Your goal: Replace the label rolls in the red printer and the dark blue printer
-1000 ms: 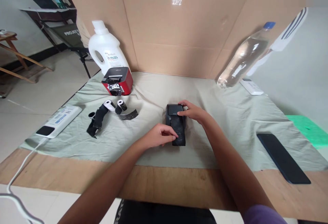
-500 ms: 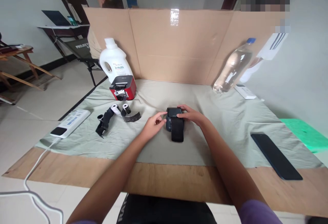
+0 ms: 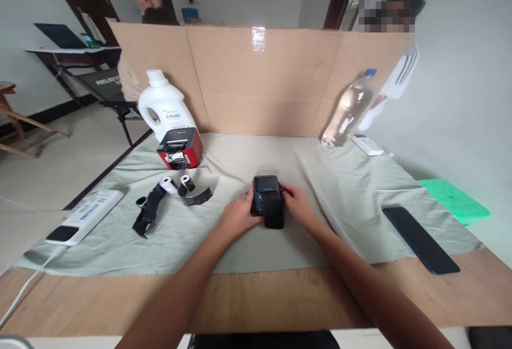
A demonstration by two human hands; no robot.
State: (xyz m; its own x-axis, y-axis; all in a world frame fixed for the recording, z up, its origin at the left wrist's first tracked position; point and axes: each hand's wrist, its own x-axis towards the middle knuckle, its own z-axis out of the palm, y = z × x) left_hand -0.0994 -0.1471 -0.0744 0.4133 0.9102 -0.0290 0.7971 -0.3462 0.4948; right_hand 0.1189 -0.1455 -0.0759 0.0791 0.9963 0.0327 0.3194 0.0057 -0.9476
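A small dark box-shaped device sits on the cloth in front of me, its exact kind unclear. From its face a wide black strip hangs toward me. My left hand grips the device's left side, thumb along the edge and other fingers partly hidden behind it. Against the opposite side, my right hand is closed, with its fingertips on the upper right edge. Left of my hands lie two small rolls, a white-ended roll with a long black strip and a darker roll with a shorter curled strip.
A red and black box-shaped machine stands before a white jug. On the left lies a white power strip; a phone is at right. A clear bottle leans against the cardboard. A person stands behind.
My left hand has gone from a fingertip touch to holding the device's left side. My right hand has slid from its top to its right side. The view has shifted.
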